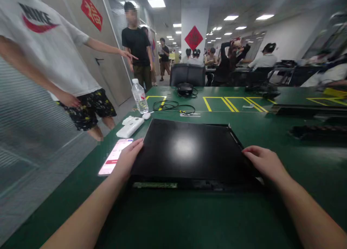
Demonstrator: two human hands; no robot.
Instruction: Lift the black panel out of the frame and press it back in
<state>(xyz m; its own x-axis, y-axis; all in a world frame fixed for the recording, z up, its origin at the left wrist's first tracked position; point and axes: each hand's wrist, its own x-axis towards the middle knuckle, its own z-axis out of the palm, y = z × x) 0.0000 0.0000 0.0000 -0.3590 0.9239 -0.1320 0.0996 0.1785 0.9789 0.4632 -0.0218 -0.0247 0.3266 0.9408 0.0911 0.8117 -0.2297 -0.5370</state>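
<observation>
A flat black display panel [187, 151] with a glossy face lies in front of me, a bright light reflected in its middle. Beneath it, a black frame [235, 135] shows along the far right corner and right side. A green circuit strip [155, 185] runs along the near left edge. My left hand [129, 155] grips the panel's left edge, its underside fingers hidden. On the opposite side, my right hand [262, 161] pinches the right edge, thumb and forefinger together; whether it also touches the frame I cannot tell. A lit phone [115, 158] lies just left of my left hand.
Beyond the phone are a white device [130, 127] and a water bottle [140, 97]. A black cable [173, 106] and a round black object [185, 89] lie farther back on the green table [184, 220]. Dark parts [317, 131] sit at right. A person [62, 50] stands left, arm outstretched.
</observation>
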